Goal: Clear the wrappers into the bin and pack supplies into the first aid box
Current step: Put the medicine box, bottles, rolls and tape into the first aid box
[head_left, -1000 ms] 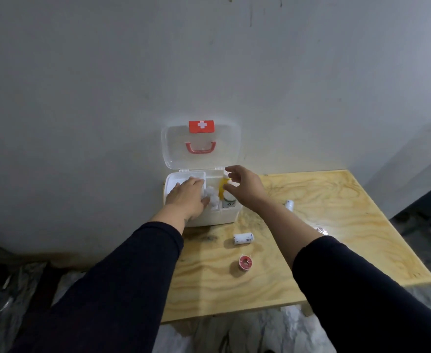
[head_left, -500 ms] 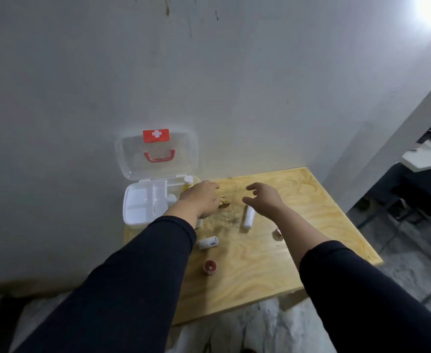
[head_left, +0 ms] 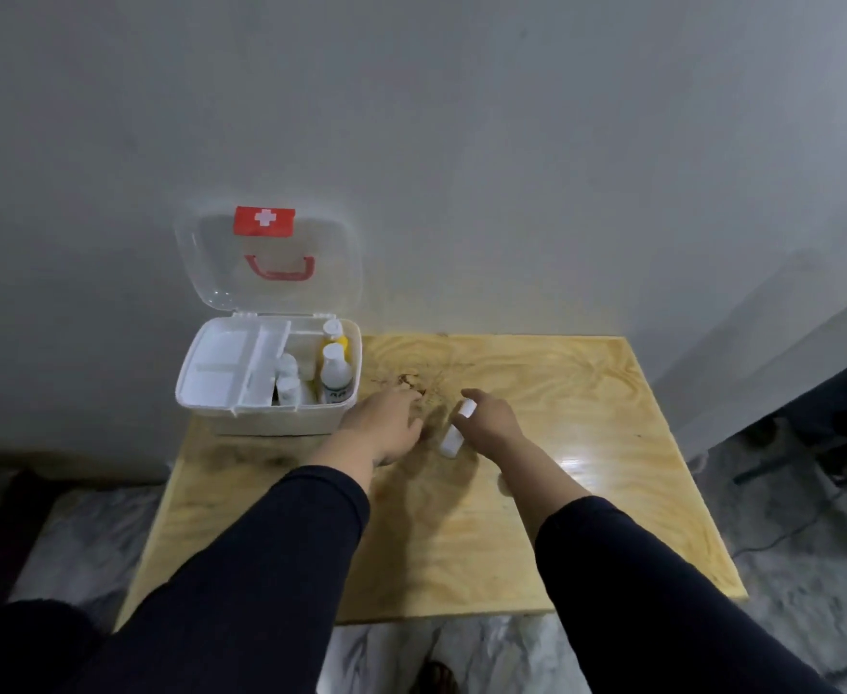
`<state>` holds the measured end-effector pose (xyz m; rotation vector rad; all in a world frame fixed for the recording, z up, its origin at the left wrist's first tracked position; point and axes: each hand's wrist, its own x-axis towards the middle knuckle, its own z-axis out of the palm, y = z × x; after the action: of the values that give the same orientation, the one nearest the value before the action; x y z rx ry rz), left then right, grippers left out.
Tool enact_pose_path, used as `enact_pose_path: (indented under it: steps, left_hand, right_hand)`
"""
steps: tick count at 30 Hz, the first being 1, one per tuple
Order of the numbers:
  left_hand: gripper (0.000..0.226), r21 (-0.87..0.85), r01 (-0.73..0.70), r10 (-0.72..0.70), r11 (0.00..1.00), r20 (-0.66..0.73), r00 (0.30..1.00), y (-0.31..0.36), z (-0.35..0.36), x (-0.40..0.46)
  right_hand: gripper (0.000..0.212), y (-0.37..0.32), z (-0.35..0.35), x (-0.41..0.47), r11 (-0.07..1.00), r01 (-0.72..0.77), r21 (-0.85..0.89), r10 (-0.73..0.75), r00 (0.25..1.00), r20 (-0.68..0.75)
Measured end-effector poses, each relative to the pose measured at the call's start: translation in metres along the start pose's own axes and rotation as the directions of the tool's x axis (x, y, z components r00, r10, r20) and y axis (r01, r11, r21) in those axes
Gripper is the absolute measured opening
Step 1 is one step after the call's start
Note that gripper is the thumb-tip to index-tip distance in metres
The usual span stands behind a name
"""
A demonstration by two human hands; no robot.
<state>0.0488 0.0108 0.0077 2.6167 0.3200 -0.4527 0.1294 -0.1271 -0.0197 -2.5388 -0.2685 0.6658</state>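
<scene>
While the right hand (head_left: 489, 423) closes its fingers around a white roll (head_left: 456, 429) (probably a bandage) and the left hand (head_left: 386, 425) rests palm-down, empty as far as I see, the packing step continues, so next the roll must travel left, past that hand, into the open first aid box (head_left: 266, 378).

Light plywood table (head_left: 586, 493), rectangular, set with its far edge against a plain grey wall (head_left: 411, 117). Dark stain (head_left: 411, 380) on the table surface, near the far edge. Bright glare patch (head_left: 579, 460) towards the table's right side. Marbled grey floor (head_left: 812, 583) around the table, with dark cables (head_left: 787, 523) to its right.
</scene>
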Motion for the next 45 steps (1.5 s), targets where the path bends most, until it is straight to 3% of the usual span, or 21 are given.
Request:
enact_pose_path:
  steps: [7, 13, 20, 31, 38, 45]
  left_hand:
    - [0.05, -0.058, 0.14, -0.143, 0.988, -0.055, 0.988, -0.009, 0.013, -0.012]
    - [0.045, -0.13, 0.248, -0.266, 0.96, -0.147, 0.953, -0.014, 0.013, -0.043]
    - [0.044, -0.229, 0.359, -0.405, 0.905, -0.2, 0.892, -0.041, 0.024, -0.077]
    - [0.045, -0.162, 0.382, -0.408, 0.91, -0.182, 0.895, -0.051, 0.018, -0.089]
    - [0.034, -0.109, 0.294, -0.312, 0.95, -0.244, 0.918, -0.026, -0.035, -0.085]
    - [0.027, -0.087, 0.2, -0.218, 0.976, -0.332, 0.918, -0.031, -0.085, -0.087]
  right_hand:
    - [0.037, 0.0, 0.005, 0.009, 0.968, 0.192, -0.16, -0.181, 0.98, 0.083]
    - [0.034, -0.022, 0.017, -0.011, 0.844, 0.479, -0.242, -0.43, 0.873, 0.231]
    - [0.041, -0.041, 0.05, -0.025, 0.791, 0.556, -0.255, -0.485, 0.824, 0.292]
    - [0.03, -0.032, 0.048, -0.022, 0.796, 0.552, -0.248, -0.513, 0.833, 0.207]
    - [0.036, -0.035, -0.026, -0.016, 0.838, 0.482, -0.255, -0.493, 0.87, 0.022]
    - [0.034, -0.085, -0.066, -0.031, 0.824, 0.498, -0.269, -0.547, 0.823, -0.153]
